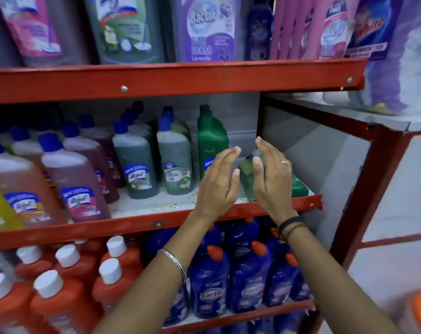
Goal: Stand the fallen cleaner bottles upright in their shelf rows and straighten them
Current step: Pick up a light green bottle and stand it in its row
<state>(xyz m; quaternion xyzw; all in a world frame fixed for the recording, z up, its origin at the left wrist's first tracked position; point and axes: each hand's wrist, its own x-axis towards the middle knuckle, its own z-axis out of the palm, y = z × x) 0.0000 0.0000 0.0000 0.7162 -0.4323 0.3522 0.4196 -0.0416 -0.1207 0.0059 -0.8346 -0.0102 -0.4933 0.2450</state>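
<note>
a: what do the labels say?

b: on the middle shelf (156, 224) the pink bottle (75, 179) and the dark green bottle (134, 165) say "lizol". the blue bottles (208, 285) on the shelf below say "bactin". up top, a purple bottle (204, 30) says "bactin" and "lavender", and a blue pack (371, 27) says "white".

a: where is the fallen bottle?

b: a green bottle (249, 182) lies on its side at the right end of the middle shelf, just right of a tall green bottle (211, 143) that stands up.

a: are the hands holding it?

b: no. the left hand (216, 184) and right hand (272, 179) are both wide open, palms facing each other, with the fallen bottle seen between them. i cannot tell if a finger touches it.

a: is there room?

b: yes. the white shelf floor is bare in front of the green bottles, and the red frame post (363, 189) is off to the right.
</note>
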